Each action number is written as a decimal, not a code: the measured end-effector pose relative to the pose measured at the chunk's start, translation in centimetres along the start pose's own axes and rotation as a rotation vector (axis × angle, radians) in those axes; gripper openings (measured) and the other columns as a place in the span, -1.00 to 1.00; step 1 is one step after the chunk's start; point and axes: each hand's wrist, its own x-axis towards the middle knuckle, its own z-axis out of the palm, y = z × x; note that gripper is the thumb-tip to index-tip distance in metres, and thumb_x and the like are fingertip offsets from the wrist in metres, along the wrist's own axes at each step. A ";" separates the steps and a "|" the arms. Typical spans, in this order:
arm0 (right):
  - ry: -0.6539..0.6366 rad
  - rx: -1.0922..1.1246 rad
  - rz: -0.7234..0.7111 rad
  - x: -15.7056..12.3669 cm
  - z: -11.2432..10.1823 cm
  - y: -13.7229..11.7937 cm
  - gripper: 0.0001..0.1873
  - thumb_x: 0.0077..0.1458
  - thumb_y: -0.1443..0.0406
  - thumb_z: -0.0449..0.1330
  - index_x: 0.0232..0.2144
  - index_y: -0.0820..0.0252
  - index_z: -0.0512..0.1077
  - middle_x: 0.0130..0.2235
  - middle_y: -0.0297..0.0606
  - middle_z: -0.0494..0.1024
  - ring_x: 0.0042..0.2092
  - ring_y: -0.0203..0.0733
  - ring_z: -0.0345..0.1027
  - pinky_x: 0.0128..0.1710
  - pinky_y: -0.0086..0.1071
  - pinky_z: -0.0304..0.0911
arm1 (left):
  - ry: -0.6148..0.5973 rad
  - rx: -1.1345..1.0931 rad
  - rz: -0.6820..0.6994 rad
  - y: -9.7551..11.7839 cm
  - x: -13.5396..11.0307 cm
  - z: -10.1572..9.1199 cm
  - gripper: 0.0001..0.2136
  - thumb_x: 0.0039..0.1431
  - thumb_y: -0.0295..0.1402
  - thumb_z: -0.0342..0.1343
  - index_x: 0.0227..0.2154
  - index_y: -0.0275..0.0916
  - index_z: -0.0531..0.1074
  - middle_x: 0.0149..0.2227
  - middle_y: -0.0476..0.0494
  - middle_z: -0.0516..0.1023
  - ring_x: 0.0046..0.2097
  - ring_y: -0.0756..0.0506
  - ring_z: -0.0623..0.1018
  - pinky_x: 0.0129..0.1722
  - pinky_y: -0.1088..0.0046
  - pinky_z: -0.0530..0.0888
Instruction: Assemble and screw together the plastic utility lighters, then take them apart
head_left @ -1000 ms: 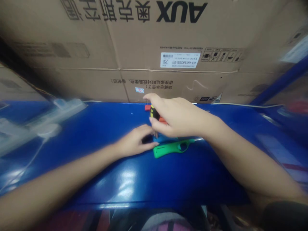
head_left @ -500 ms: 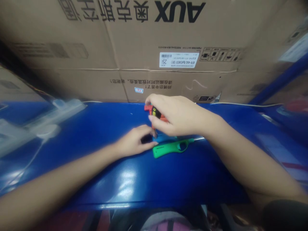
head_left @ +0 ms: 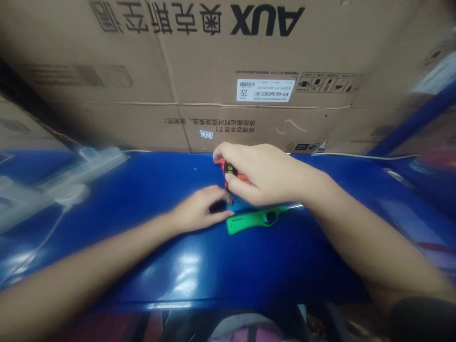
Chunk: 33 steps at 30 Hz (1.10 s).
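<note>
My right hand [head_left: 261,173] is closed around a red-orange object with a black-and-yellow band [head_left: 230,167], held just above the table. Most of it is hidden by my fingers, so its kind is unclear. My left hand [head_left: 201,209] rests on the table from the left, its thumb and fingers curled around the near end of a bright blue object [head_left: 244,205]. That blue object lies flat, partly under my right hand. Right in front of it lies a green long-necked lighter [head_left: 249,222], its metal tip pointing right and its handle end close to my left thumb.
A blue tabletop [head_left: 160,266] carries everything. Behind it stands a large cardboard box [head_left: 199,85] with upside-down print. On the left are a blurred clear plastic item [head_left: 96,166] and a white round piece with a cable [head_left: 73,194]. A blue post [head_left: 409,118] rises at right.
My right hand has shifted slightly down and right, tilting the red-orange object and covering more of its top. My left hand and the green lighter stay in place.
</note>
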 end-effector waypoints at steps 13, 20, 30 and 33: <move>0.017 -0.016 -0.014 0.0 0.2 0.0 -0.70 0.29 0.21 0.01 -0.09 0.26 0.42 -0.15 -0.15 0.59 -0.31 -0.17 0.39 -0.37 -0.35 0.06 | -0.004 -0.003 0.008 -0.1 0.0 0.0 -0.79 0.26 -0.24 0.21 -0.13 -0.23 0.47 -0.15 -0.14 0.60 -0.11 -0.14 0.59 -0.06 0.30 0.51; -0.009 -0.039 0.029 0.0 -0.2 -0.2 -0.69 0.31 0.18 -0.02 -0.10 0.25 0.41 -0.24 -0.17 0.59 -0.34 -0.15 0.40 -0.41 -0.36 0.02 | -0.017 -0.011 -0.009 0.0 0.0 -0.1 -0.80 0.27 -0.23 0.19 -0.15 -0.23 0.46 -0.15 -0.15 0.60 -0.11 -0.15 0.59 -0.04 0.27 0.51; -0.021 -0.044 0.050 0.0 -0.4 -0.4 -0.71 0.28 0.23 0.01 -0.05 0.26 0.36 -0.22 -0.16 0.60 -0.35 -0.17 0.39 -0.42 -0.36 0.01 | -0.007 -0.015 -0.005 0.1 0.1 -0.1 -0.80 0.26 -0.24 0.21 -0.15 -0.23 0.47 -0.14 -0.16 0.60 -0.09 -0.16 0.58 -0.04 0.28 0.50; -0.006 -0.074 0.055 0.1 -0.2 -0.4 -0.66 0.31 0.12 0.01 -0.12 0.27 0.39 -0.30 -0.17 0.59 -0.38 -0.17 0.38 -0.43 -0.37 -0.03 | -0.011 -0.029 -0.001 0.1 0.1 -0.1 -0.82 0.26 -0.26 0.20 -0.17 -0.23 0.47 -0.15 -0.14 0.60 -0.11 -0.14 0.58 -0.04 0.29 0.50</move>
